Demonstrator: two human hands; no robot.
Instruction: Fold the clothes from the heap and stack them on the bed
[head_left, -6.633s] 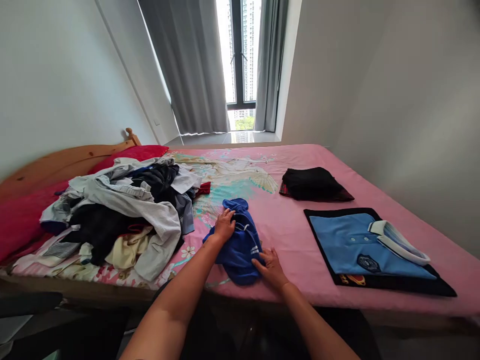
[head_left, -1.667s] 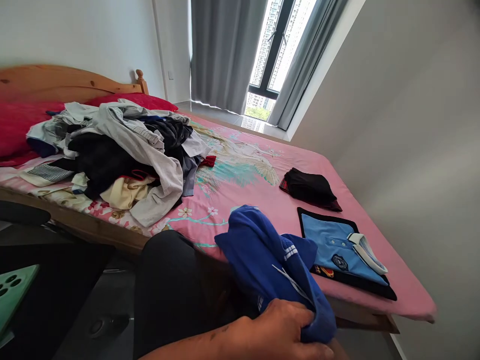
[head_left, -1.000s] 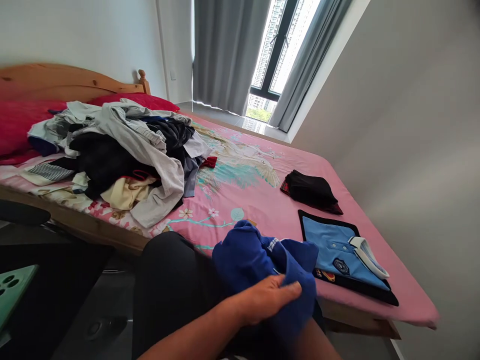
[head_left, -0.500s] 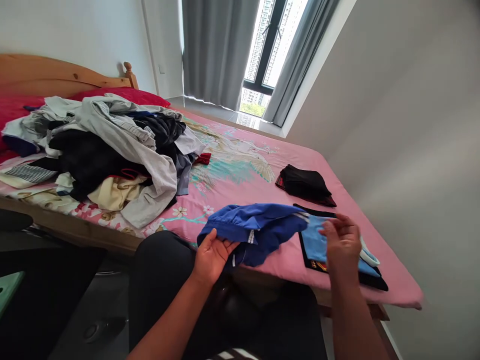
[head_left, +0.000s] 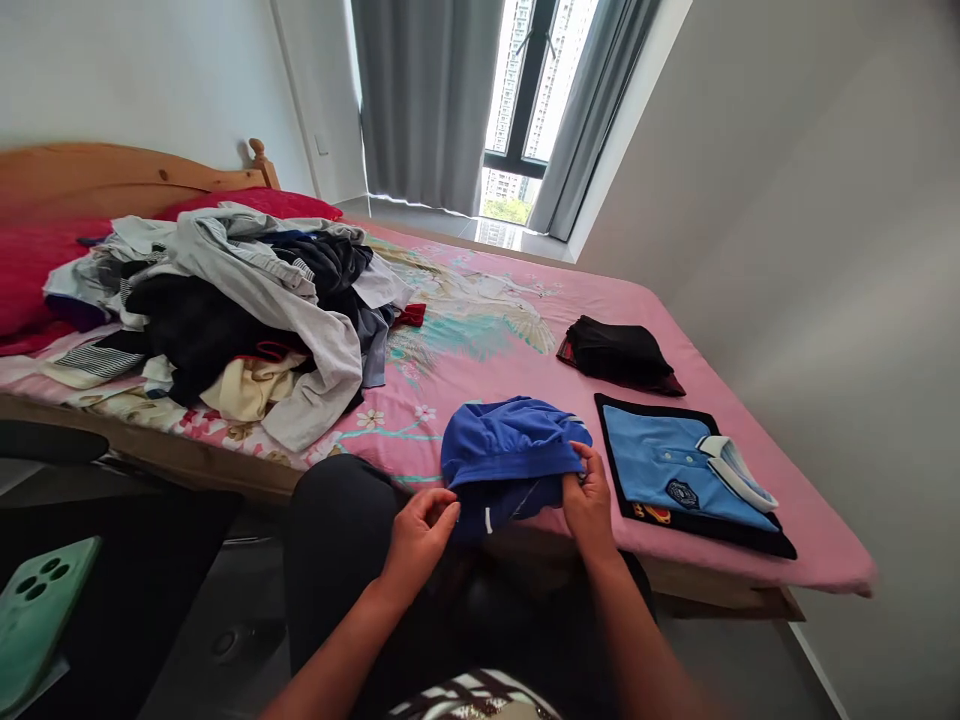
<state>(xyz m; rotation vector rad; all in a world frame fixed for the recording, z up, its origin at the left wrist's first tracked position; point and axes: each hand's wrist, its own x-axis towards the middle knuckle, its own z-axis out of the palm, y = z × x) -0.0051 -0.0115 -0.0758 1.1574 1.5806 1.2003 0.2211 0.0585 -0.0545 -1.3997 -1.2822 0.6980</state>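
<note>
A pair of bunched blue shorts point(head_left: 517, 440) with a wide waistband and white stripes lies at the near edge of the bed, in front of my knees. My right hand point(head_left: 589, 500) grips the right end of the waistband, thumb on top. At the lower left corner of the cloth, my left hand point(head_left: 421, 535) is closed in a pinch on its edge. Right of the shorts lies a folded light blue polo shirt point(head_left: 652, 455) with a white collar, resting on a folded black garment point(head_left: 776, 545).
A large heap of mixed clothes point(head_left: 225, 310) covers the bed's left side by the red pillow point(head_left: 45, 260). Folded dark clothes point(head_left: 619, 350) sit farther back on the pink sheet point(head_left: 480, 370). A green phone point(head_left: 45, 610) lies on a dark surface at lower left.
My right hand has come left from over the polo shirt and taken the waistband's right end. My left hand has shifted to the lower left corner. The shorts now face me, more gathered.
</note>
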